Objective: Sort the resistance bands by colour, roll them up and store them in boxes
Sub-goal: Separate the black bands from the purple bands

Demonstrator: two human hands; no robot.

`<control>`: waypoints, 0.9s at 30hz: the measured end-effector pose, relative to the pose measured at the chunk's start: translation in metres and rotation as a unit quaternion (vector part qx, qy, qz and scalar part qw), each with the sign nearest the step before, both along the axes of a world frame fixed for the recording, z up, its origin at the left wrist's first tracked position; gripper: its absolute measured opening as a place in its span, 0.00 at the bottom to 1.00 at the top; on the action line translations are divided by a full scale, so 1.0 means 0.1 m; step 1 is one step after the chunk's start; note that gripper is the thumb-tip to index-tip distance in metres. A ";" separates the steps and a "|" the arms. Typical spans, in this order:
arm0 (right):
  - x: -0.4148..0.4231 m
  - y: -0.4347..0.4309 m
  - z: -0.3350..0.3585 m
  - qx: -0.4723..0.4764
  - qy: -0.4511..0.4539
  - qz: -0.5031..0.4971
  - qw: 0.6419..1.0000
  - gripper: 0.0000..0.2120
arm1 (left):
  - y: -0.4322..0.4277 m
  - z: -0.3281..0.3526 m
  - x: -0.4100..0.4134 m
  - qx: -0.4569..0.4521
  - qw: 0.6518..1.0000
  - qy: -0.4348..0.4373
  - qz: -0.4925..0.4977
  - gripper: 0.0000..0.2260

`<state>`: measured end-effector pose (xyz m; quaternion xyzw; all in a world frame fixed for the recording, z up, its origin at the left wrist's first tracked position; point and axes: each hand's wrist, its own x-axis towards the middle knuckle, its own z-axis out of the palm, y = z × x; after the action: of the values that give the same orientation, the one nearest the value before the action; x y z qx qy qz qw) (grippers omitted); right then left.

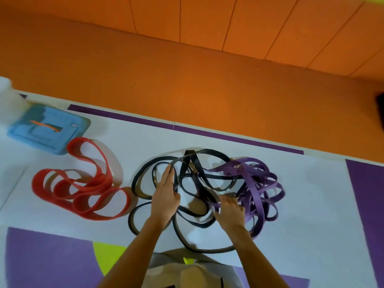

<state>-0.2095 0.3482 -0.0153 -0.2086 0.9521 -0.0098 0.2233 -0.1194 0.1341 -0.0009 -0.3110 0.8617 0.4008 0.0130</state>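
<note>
My knees (193,273) are at the bottom edge, both forearms reaching out over them. Left hand (165,198) is flat, fingers straight and together, lying on the black bands (189,153) with one strand running along my forefinger. Right hand (230,210) has its fingers curled into the near edge of the purple bands (252,188), gripping strands there. Black tangle sits dead centre on the white floor mat (301,204), purple heap touching it on the right. Red bands (97,185) lie loosely looped just left of the black ones. Beyond them, far left, the blue box (47,129). Orange padding (187,80) behind it all.
</note>
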 end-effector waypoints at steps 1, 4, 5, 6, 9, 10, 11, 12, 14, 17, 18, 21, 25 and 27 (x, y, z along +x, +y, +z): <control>0.01 0.01 -0.02 0.026 -0.003 -0.018 0.999 0.20 | -0.03 0.00 0.00 0.005 1.000 0.006 0.002 0.42; -0.03 0.07 0.01 -0.016 -0.009 -0.047 0.999 0.10 | -0.14 0.02 0.01 -0.009 1.000 0.014 0.018 0.39; -0.05 0.09 0.05 -0.069 -0.023 -0.069 0.995 0.09 | -0.19 0.04 0.00 -0.019 0.999 0.018 0.025 0.39; -0.08 0.12 0.08 -0.126 -0.043 -0.091 0.987 0.08 | -0.23 0.07 -0.01 -0.027 0.999 0.022 0.035 0.38; -0.12 0.18 0.16 -0.254 -0.067 -0.113 0.958 0.18 | -0.36 0.18 -0.07 -0.022 0.995 0.032 0.087 0.36; -0.10 0.18 0.18 -0.282 -0.068 -0.120 0.950 0.21 | -0.40 0.21 -0.09 -0.017 0.994 0.042 0.098 0.35; -0.09 0.17 0.20 -0.291 -0.065 -0.135 0.945 0.22 | -0.43 0.25 -0.11 -0.011 0.993 0.055 0.102 0.34; -0.08 0.18 0.18 -0.295 -0.077 -0.150 0.940 0.22 | -0.46 0.28 -0.14 -0.006 0.993 0.070 0.098 0.34; -0.05 0.19 0.18 -0.240 -0.090 -0.141 0.956 0.21 | -0.49 0.37 -0.19 -0.007 0.993 0.094 0.074 0.33; -0.01 0.25 0.25 -0.191 -0.074 -0.150 0.967 0.11 | -0.53 0.50 -0.25 -0.028 0.989 0.131 0.064 0.32; 0.01 0.27 0.25 -0.172 -0.062 -0.125 0.975 0.07 | -0.57 0.53 -0.25 -0.040 0.987 0.136 0.074 0.32; 0.02 0.25 0.27 -0.174 -0.053 -0.265 0.947 0.18 | -0.74 0.57 -0.20 -0.076 0.981 0.140 0.108 0.33; -0.11 0.25 0.26 -0.213 -0.003 -0.321 0.923 0.21 | -0.91 0.52 -0.08 -0.083 0.986 0.110 0.096 0.33; -0.21 0.22 0.26 -0.182 0.015 -0.304 0.935 0.11 | -0.90 0.45 -0.03 -0.071 0.993 0.064 0.070 0.34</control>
<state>-0.2300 0.3702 0.0109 0.0539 0.9550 -0.2478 0.1539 -0.1226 0.0438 0.0436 -0.3446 0.8630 0.3577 -0.0920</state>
